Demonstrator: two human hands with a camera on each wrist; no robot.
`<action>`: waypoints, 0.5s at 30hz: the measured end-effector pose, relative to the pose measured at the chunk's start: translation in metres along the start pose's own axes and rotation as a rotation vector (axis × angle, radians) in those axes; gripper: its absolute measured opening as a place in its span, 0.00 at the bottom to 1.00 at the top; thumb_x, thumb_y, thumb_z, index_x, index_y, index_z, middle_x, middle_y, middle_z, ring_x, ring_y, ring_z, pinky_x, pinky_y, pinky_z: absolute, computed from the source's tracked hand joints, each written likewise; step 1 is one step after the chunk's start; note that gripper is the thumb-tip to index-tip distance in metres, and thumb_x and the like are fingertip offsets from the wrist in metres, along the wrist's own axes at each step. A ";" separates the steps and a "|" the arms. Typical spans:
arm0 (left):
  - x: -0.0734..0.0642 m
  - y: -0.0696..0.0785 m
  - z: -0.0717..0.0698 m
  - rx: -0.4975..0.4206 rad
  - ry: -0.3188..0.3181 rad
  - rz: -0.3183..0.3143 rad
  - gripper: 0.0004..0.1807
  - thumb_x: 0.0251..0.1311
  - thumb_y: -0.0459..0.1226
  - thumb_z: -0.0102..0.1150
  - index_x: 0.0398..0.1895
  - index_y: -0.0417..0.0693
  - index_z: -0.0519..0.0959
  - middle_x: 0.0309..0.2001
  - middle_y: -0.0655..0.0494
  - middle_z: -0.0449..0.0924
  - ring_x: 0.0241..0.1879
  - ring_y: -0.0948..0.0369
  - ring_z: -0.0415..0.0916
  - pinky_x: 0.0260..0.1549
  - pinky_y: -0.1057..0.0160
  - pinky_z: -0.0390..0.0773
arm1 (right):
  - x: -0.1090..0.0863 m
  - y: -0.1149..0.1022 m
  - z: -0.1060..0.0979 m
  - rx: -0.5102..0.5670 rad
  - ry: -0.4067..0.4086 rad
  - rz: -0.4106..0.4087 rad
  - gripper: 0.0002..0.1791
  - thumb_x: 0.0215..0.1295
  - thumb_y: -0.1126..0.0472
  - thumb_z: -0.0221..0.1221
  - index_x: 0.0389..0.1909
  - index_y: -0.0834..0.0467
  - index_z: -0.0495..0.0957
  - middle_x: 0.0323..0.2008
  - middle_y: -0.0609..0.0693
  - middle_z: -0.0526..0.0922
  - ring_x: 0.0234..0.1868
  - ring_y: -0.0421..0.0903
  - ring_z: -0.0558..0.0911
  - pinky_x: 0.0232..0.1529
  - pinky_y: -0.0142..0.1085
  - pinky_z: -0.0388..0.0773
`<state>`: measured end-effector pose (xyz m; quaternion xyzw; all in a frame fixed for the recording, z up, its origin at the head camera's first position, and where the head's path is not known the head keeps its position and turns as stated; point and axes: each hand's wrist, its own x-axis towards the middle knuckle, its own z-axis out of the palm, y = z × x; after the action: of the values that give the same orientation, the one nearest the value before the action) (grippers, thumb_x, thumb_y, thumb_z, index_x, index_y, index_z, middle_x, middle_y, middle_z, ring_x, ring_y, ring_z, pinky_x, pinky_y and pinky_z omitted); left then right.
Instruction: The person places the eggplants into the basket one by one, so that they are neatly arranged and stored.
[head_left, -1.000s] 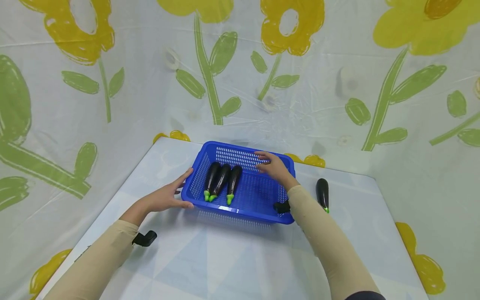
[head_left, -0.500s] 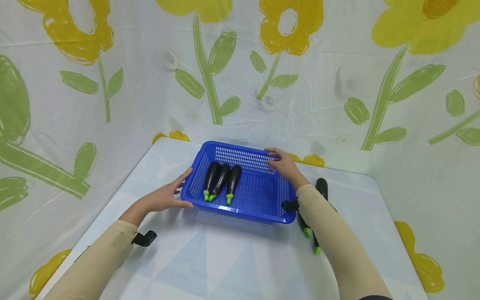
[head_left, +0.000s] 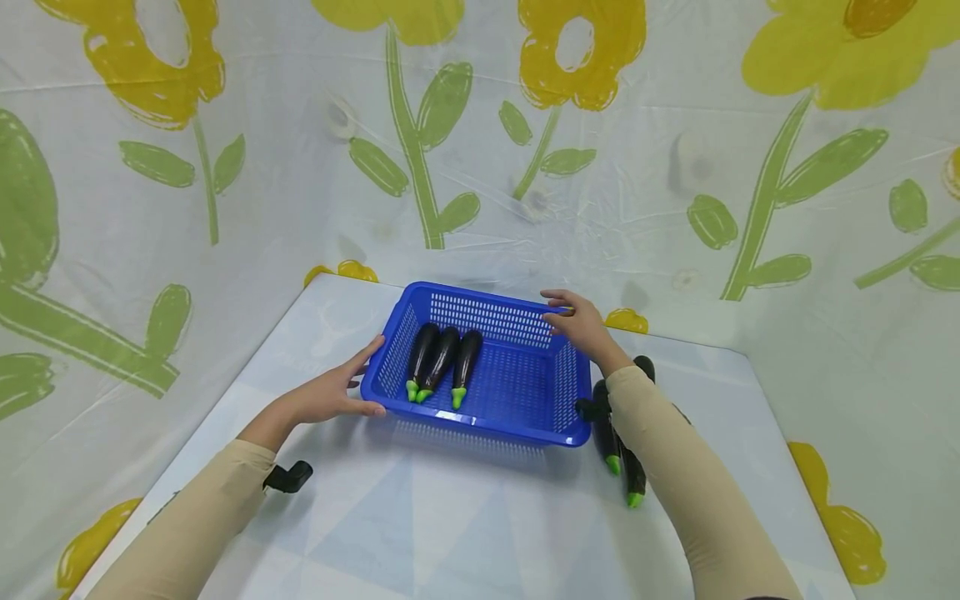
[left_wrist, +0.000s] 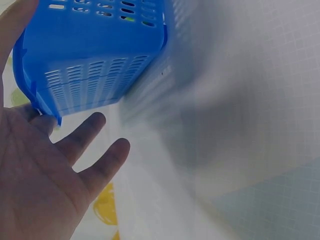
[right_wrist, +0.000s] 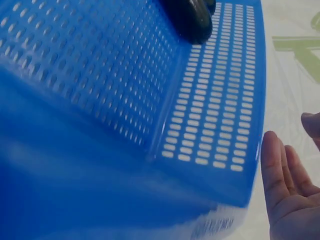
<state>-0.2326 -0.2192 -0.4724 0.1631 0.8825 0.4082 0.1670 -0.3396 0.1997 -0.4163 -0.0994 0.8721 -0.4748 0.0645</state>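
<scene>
A blue plastic basket (head_left: 517,379) with slotted walls stands on the table, three dark eggplants (head_left: 467,362) lying side by side in its left half. My left hand (head_left: 330,396) rests against the basket's left end, fingers spread along the rim. In the left wrist view, two straight fingers of that hand (left_wrist: 45,175) point past the basket. Over the back right corner hovers my right hand (head_left: 585,327), fingers loosely bent and holding nothing. The right wrist view has this hand (right_wrist: 290,195) just beyond the rim. Outside the basket's right end lie more eggplants (head_left: 605,429), partly hidden by the right forearm.
The pale patterned table (head_left: 397,517) runs back to a flower-printed curtain (head_left: 645,217). Black wrist mounts (head_left: 289,477) stick out from the beige sleeves. The right forearm (head_left: 675,467) passes close to the basket's right end.
My right hand has moved right, from above the basket's inside to its back right corner, uncovering eggplants beside the basket. The left hand and basket have stayed put.
</scene>
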 end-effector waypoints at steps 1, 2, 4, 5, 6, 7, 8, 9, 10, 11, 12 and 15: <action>0.000 0.000 0.000 0.001 -0.001 0.003 0.60 0.46 0.55 0.68 0.71 0.76 0.31 0.74 0.50 0.36 0.67 0.39 0.49 0.58 0.35 0.58 | -0.001 0.000 -0.001 0.003 0.007 0.004 0.25 0.65 0.57 0.56 0.64 0.50 0.66 0.61 0.57 0.68 0.54 0.55 0.76 0.49 0.48 0.77; 0.000 0.000 0.000 0.001 0.001 0.003 0.60 0.45 0.54 0.68 0.71 0.75 0.31 0.74 0.50 0.36 0.68 0.39 0.49 0.58 0.35 0.58 | -0.001 0.001 -0.002 0.003 0.013 0.007 0.25 0.66 0.57 0.56 0.64 0.51 0.66 0.62 0.58 0.68 0.54 0.56 0.75 0.50 0.50 0.76; 0.000 -0.001 0.000 0.005 0.001 0.005 0.60 0.46 0.54 0.68 0.71 0.75 0.31 0.74 0.50 0.36 0.67 0.39 0.49 0.58 0.35 0.58 | -0.001 0.003 -0.005 0.019 0.030 0.009 0.25 0.65 0.58 0.56 0.63 0.50 0.67 0.62 0.58 0.68 0.54 0.56 0.76 0.50 0.51 0.75; 0.000 -0.001 0.000 0.008 0.001 0.005 0.60 0.46 0.54 0.68 0.72 0.74 0.31 0.74 0.50 0.36 0.67 0.39 0.49 0.58 0.35 0.58 | -0.001 0.004 -0.006 0.020 0.034 0.008 0.25 0.65 0.59 0.56 0.63 0.50 0.67 0.62 0.58 0.68 0.54 0.56 0.76 0.50 0.50 0.75; 0.001 -0.001 0.000 0.012 0.001 0.002 0.60 0.46 0.55 0.68 0.71 0.74 0.31 0.74 0.50 0.36 0.67 0.39 0.49 0.58 0.35 0.59 | -0.001 0.005 -0.007 0.026 0.043 0.009 0.25 0.65 0.59 0.56 0.63 0.50 0.68 0.62 0.58 0.68 0.54 0.56 0.76 0.50 0.50 0.76; 0.001 -0.001 0.000 0.010 0.001 0.004 0.60 0.46 0.54 0.68 0.72 0.74 0.31 0.74 0.50 0.36 0.67 0.39 0.49 0.58 0.35 0.59 | -0.001 0.006 -0.008 0.030 0.045 0.007 0.24 0.65 0.59 0.56 0.63 0.50 0.67 0.62 0.58 0.68 0.54 0.56 0.76 0.50 0.50 0.76; 0.001 0.000 0.000 0.008 0.000 0.002 0.60 0.46 0.54 0.68 0.72 0.74 0.31 0.74 0.50 0.36 0.68 0.39 0.49 0.58 0.35 0.59 | -0.002 0.007 -0.009 0.027 0.051 0.011 0.24 0.65 0.59 0.56 0.63 0.50 0.67 0.62 0.58 0.68 0.54 0.56 0.76 0.50 0.50 0.76; 0.001 0.000 0.000 0.009 -0.003 0.007 0.60 0.46 0.54 0.68 0.72 0.73 0.31 0.74 0.49 0.36 0.67 0.39 0.49 0.58 0.35 0.58 | -0.002 0.008 -0.010 0.025 0.057 0.015 0.24 0.65 0.59 0.56 0.63 0.49 0.68 0.62 0.57 0.68 0.54 0.56 0.76 0.50 0.49 0.76; 0.001 0.000 0.000 0.004 -0.002 0.003 0.60 0.46 0.54 0.68 0.72 0.74 0.31 0.74 0.51 0.36 0.68 0.40 0.49 0.58 0.35 0.58 | -0.003 0.009 -0.011 0.019 0.061 0.020 0.24 0.65 0.58 0.56 0.63 0.49 0.68 0.62 0.57 0.68 0.54 0.56 0.76 0.50 0.49 0.76; 0.000 0.000 0.000 0.004 -0.003 0.005 0.60 0.46 0.54 0.68 0.72 0.73 0.31 0.74 0.51 0.36 0.68 0.40 0.49 0.58 0.35 0.58 | -0.004 0.010 -0.012 0.015 0.065 0.023 0.24 0.65 0.58 0.56 0.63 0.48 0.68 0.62 0.57 0.68 0.54 0.56 0.76 0.50 0.48 0.76; 0.000 0.001 0.000 0.005 -0.004 0.004 0.60 0.46 0.55 0.68 0.72 0.73 0.31 0.74 0.51 0.36 0.68 0.40 0.49 0.58 0.36 0.58 | -0.005 0.012 -0.013 0.009 0.073 0.032 0.24 0.65 0.57 0.56 0.63 0.48 0.68 0.61 0.56 0.68 0.54 0.55 0.76 0.50 0.48 0.77; 0.000 0.001 0.000 0.007 -0.005 0.010 0.60 0.46 0.55 0.67 0.72 0.73 0.31 0.74 0.51 0.35 0.68 0.40 0.48 0.58 0.35 0.58 | -0.008 0.017 -0.017 -0.012 0.089 0.052 0.24 0.66 0.56 0.56 0.63 0.47 0.68 0.61 0.56 0.69 0.54 0.55 0.75 0.50 0.46 0.77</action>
<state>-0.2324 -0.2185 -0.4713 0.1691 0.8828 0.4055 0.1664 -0.3368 0.2244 -0.4215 -0.0559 0.8793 -0.4715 0.0374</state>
